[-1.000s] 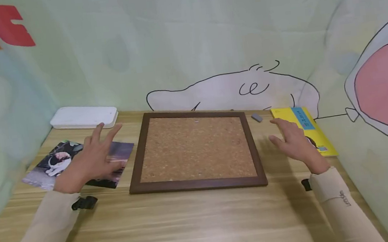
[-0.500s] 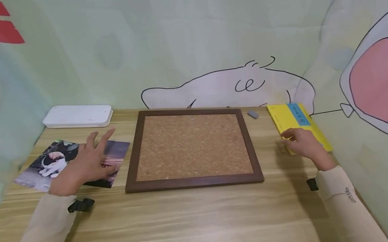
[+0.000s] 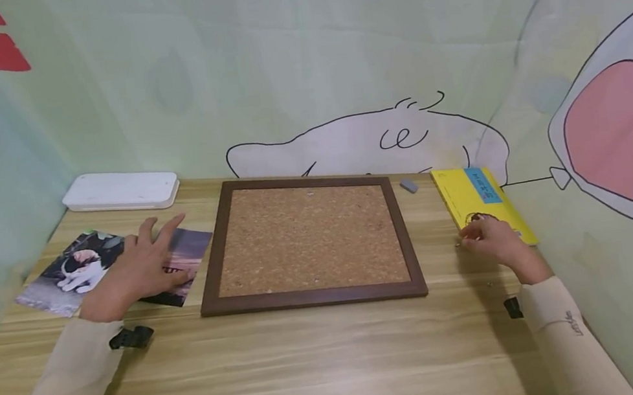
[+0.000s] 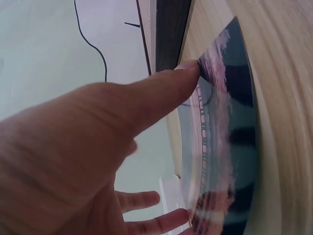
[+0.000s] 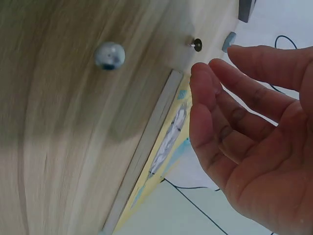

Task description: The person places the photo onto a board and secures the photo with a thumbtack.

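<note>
My left hand is over two overlapping photos, fingers spread. One is a photo of a black-and-white cat; the other is a sunset photo. In the left wrist view its thumb meets the sunset photo's edge, but I cannot tell if it presses. My right hand is low beside a yellow book, fingers loosely bent, nothing visible in them. Near its fingertips a metal thumbtack lies on the table; a second, round-headed thumbtack lies closer to me.
A cork board in a brown frame lies flat between the hands. Behind it to the right is a small grey eraser-like block. A white case sits at the back left, against the printed cloth wall.
My right hand has come down and right, from beside the book's upper part to the tacks, its fingers bending inward. The left hand stays over the photos. The head view has shifted slightly.
</note>
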A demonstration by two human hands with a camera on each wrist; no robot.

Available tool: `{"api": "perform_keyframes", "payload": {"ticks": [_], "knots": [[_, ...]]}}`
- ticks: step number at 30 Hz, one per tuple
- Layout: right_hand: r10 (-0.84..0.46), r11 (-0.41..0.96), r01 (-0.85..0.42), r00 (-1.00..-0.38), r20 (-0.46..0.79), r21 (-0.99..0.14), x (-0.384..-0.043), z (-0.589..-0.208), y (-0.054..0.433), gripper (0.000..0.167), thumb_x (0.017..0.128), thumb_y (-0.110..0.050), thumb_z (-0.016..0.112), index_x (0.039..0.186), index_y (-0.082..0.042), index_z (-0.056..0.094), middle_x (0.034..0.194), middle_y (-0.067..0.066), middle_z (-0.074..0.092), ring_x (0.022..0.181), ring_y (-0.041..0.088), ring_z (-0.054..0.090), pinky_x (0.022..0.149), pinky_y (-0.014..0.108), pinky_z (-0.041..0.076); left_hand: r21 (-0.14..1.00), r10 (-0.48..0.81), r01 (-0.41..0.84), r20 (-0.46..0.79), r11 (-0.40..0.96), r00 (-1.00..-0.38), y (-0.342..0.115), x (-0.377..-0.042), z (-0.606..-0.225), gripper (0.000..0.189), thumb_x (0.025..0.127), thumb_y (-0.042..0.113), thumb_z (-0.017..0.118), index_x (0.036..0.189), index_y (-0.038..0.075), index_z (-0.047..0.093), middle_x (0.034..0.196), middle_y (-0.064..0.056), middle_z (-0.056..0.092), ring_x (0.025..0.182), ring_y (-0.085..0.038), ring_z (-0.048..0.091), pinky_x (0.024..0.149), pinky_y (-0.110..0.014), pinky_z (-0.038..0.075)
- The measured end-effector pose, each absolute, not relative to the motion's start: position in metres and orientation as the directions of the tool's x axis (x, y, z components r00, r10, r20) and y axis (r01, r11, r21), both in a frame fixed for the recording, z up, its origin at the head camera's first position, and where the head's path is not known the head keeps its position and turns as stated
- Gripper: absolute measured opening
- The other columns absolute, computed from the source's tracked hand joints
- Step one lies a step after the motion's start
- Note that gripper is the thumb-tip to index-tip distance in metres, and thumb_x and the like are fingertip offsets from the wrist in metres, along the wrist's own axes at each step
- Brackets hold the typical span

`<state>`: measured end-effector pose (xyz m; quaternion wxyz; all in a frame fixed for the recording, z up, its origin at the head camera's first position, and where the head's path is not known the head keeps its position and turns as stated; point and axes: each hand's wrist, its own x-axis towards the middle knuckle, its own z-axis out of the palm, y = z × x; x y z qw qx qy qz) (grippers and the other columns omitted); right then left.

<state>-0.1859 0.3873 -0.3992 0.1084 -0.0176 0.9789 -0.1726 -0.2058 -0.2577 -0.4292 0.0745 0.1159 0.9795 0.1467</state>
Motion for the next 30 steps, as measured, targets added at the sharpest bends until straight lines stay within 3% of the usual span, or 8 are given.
{"api": "perform_keyframes", "payload": {"ticks": [7,13,17,20,23,26,30], "knots": [[-0.077,0.944,-0.011,-0.979,-0.187,-0.330,-0.192,-0.406,0.381,0.025,0.101,-0.013,0.070,0.113,0.008,0.078,0.109,0.026,0.078,0.096,0.034,0.069,0.085,0.050,0.059,0.354,0.174,0.119,-0.128,0.928,-0.976,-0.260,-0.206,-0.427,0.109,0.086,0.033,0.088,0.166,0.003,0.021,0.155,-0.053,0.020,0.133,-0.075,0.031,0.098,-0.084,0.040],[-0.076,0.948,-0.014,-0.980,-0.183,-0.318,-0.194,-0.409,0.375,0.018,0.099,-0.010,0.074,0.107,0.005,0.081,0.103,0.022,0.079,0.090,0.029,0.068,0.084,0.047,0.058,0.350,0.138,0.104,-0.073,0.931,-0.988,-0.265,-0.211,-0.425,0.096,0.089,0.024,0.083,0.159,-0.011,0.028,0.130,-0.054,0.048,0.119,-0.069,0.051,0.093,-0.075,0.046],[-0.079,0.950,-0.016,-0.978,-0.191,-0.311,-0.195,-0.410,0.373,0.014,0.097,-0.006,0.075,0.105,0.004,0.081,0.101,0.021,0.079,0.089,0.028,0.069,0.085,0.048,0.058,0.370,0.123,0.108,-0.018,0.923,-0.992,-0.269,-0.213,-0.424,0.080,0.092,0.016,0.074,0.155,-0.014,0.034,0.115,-0.048,0.061,0.095,-0.058,0.063,0.080,-0.065,0.050],[-0.073,0.951,-0.011,-0.979,-0.191,-0.310,-0.196,-0.411,0.373,0.012,0.097,-0.003,0.075,0.104,0.004,0.080,0.100,0.020,0.079,0.089,0.027,0.069,0.085,0.047,0.058,0.413,0.108,0.088,-0.024,0.906,-0.994,-0.273,-0.213,-0.422,0.072,0.091,0.009,0.064,0.155,-0.010,0.035,0.101,-0.039,0.062,0.071,-0.040,0.059,0.060,-0.049,0.047],[-0.065,0.951,-0.002,-0.979,-0.193,-0.311,-0.198,-0.412,0.372,0.010,0.096,-0.002,0.075,0.103,0.003,0.080,0.100,0.020,0.079,0.087,0.027,0.067,0.084,0.046,0.058,0.469,0.090,0.049,-0.065,0.882,-0.994,-0.276,-0.213,-0.420,0.069,0.091,0.006,0.056,0.155,-0.004,0.033,0.106,-0.036,0.060,0.064,-0.028,0.053,0.054,-0.037,0.040],[-0.061,0.950,0.004,-0.978,-0.198,-0.311,-0.199,-0.412,0.370,0.010,0.096,0.000,0.075,0.103,0.004,0.080,0.100,0.020,0.079,0.086,0.026,0.066,0.082,0.044,0.058,0.516,0.078,0.027,-0.079,0.856,-0.994,-0.278,-0.213,-0.417,0.068,0.092,0.005,0.053,0.157,0.000,0.033,0.125,-0.041,0.057,0.068,-0.028,0.059,0.055,-0.035,0.043],[-0.060,0.949,0.008,-0.977,-0.205,-0.314,-0.199,-0.410,0.368,0.012,0.097,0.000,0.073,0.105,0.005,0.079,0.101,0.020,0.078,0.087,0.027,0.065,0.081,0.042,0.057,0.560,0.068,0.038,-0.032,0.828,-0.997,-0.282,-0.211,-0.409,0.068,0.094,0.005,0.052,0.160,0.004,0.034,0.130,-0.039,0.056,0.064,-0.024,0.057,0.052,-0.034,0.043]]}}
